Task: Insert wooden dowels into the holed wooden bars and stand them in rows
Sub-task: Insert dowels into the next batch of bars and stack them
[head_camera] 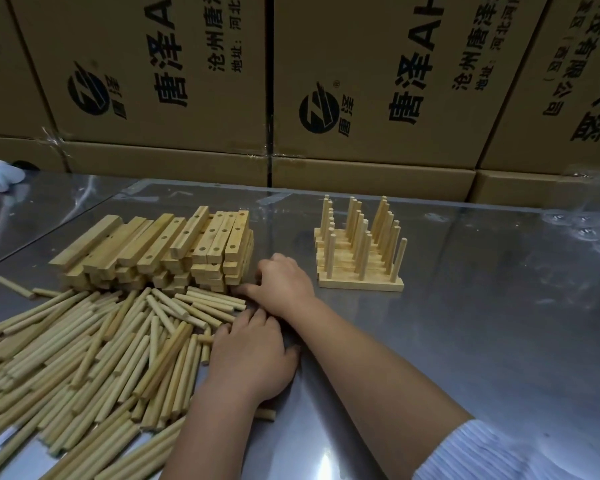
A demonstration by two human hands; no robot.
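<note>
Left hand (250, 360) flat, open on dowels (84, 358); right hand (282, 282) at bar stack (153, 245), grip unclear. Best take single dowel, push in straight.

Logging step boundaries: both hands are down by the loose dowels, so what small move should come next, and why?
Probably the right hand should lift one bar from the stack of pale holed wooden bars beside it. The left hand lies on the loose round wooden dowels, and no bar is visibly in hand to receive them.
</note>
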